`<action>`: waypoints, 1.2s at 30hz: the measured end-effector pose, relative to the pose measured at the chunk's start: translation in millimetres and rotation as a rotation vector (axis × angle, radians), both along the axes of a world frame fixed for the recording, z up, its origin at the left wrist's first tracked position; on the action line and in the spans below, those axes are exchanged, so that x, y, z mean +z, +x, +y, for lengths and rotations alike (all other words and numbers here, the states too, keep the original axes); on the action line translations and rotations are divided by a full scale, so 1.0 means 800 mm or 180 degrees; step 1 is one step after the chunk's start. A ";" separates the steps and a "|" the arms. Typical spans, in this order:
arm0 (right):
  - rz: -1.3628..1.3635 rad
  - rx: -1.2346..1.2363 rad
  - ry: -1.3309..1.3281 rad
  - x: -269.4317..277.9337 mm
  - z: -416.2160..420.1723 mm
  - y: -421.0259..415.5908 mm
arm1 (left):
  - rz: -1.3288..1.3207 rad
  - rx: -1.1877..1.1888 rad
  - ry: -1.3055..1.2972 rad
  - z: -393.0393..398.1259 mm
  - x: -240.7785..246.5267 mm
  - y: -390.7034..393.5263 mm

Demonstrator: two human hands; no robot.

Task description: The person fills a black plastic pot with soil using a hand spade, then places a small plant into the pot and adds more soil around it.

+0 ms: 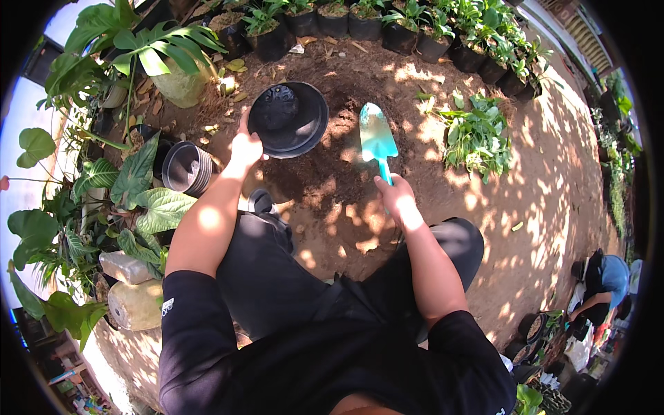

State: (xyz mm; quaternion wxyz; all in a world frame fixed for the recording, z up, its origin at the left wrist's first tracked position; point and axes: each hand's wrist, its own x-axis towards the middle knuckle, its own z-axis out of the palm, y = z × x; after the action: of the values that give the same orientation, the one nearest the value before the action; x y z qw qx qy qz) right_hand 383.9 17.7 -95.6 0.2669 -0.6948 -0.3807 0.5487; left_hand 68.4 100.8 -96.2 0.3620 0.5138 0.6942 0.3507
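A round black plastic plant pot (308,129) is tilted so that its inside faces me. My left hand (246,145) grips the pot's left rim, with the thumb in front. Inside it, at the upper left, is a dark shiny patch that I cannot make out clearly. My right hand (397,196) is closed around the handle of a turquoise hand trowel (377,135). The trowel's blade points away from me, and its tip is smeared with soil. Below both tools spreads dark loose soil (342,176) on the ground between my legs.
Left of me stand nested black pots (188,167) among large-leaved plants (137,171). Uprooted green seedlings (478,136) lie in a pile at right. A curved row of potted plants (332,23) borders the far side. Another person (604,288) bends over at far right.
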 end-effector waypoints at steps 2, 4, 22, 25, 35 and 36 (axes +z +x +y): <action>0.0281 -0.0300 -0.0153 -0.013 0.022 0.014 | -0.0294 0.0040 -0.0010 0.007 0.012 0.026; 0.0589 -0.0788 -0.0286 -0.026 0.039 0.022 | -0.0032 -0.0184 0.0319 0.024 -0.005 0.033; 0.1089 -0.0776 -0.0235 -0.055 0.043 0.012 | -0.1520 -0.0488 -0.1031 0.029 0.001 0.108; 0.1053 -0.0941 -0.0199 -0.065 0.042 0.009 | -0.1570 -0.0415 -0.1275 0.037 0.006 0.100; 0.1351 -0.0637 -0.0112 -0.073 0.043 0.000 | -0.1514 -0.0492 -0.1026 0.030 0.006 0.091; 0.1456 -0.0579 -0.0215 -0.062 0.043 -0.001 | -0.1473 -0.0492 -0.0977 0.032 0.007 0.091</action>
State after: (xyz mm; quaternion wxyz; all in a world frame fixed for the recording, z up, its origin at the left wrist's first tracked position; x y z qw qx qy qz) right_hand 382.9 52.4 -145.5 0.3711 -0.5925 -0.2276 0.6779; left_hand 141.0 126.3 -90.2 0.6100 0.4107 0.5969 0.3209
